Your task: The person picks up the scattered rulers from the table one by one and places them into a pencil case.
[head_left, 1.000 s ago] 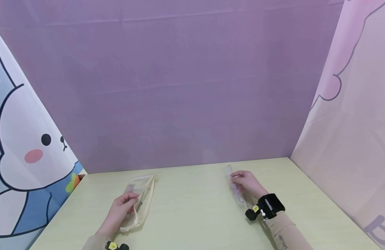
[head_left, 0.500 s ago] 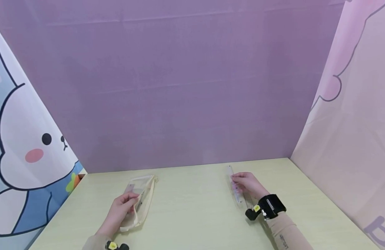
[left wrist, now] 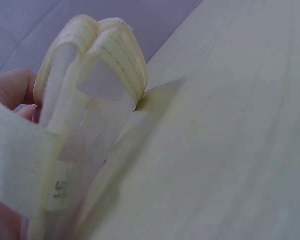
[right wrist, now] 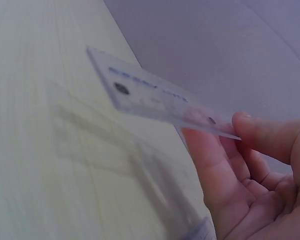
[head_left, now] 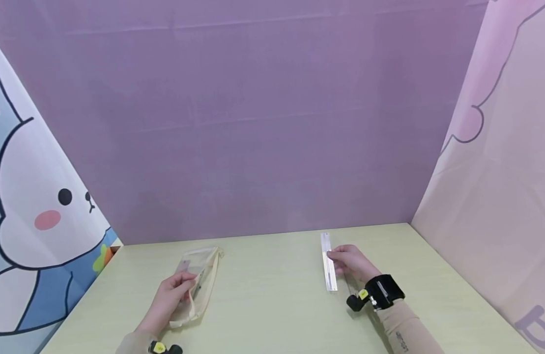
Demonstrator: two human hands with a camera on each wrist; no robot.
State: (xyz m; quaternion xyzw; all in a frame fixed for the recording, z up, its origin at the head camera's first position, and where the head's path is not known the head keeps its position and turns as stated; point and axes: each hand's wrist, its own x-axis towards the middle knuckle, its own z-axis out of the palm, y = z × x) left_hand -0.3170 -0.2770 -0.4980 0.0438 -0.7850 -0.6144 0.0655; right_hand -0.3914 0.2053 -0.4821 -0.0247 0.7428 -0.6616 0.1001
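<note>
On the left of the table, my left hand [head_left: 168, 293] grips the edge of a see-through pouch [head_left: 208, 293] with cream trim. Something flat and greyish shows through it, too faint to name. The left wrist view has the pouch's cream zip edge [left wrist: 122, 60] bowed apart, with fingers [left wrist: 12, 87] at its side and a small printed tag. Over on the right, my right hand [head_left: 353, 260] pinches a clear straight ruler [head_left: 329, 273] between thumb and fingers. Blue lettering and dark round marks lie on the ruler [right wrist: 145, 92] in the right wrist view, where it is tilted above the table.
The pale wood-look table [head_left: 263, 295] runs back to a purple cloth wall [head_left: 272, 123]. A cartoon-printed cloth [head_left: 29, 196] stands at the left, and a pink one [head_left: 498, 196] at the right. The ruler casts a shadow on the tabletop.
The ruler has turned in my right hand, so its face now catches the light and looks brighter and wider. My left hand and the pouch stay put.
</note>
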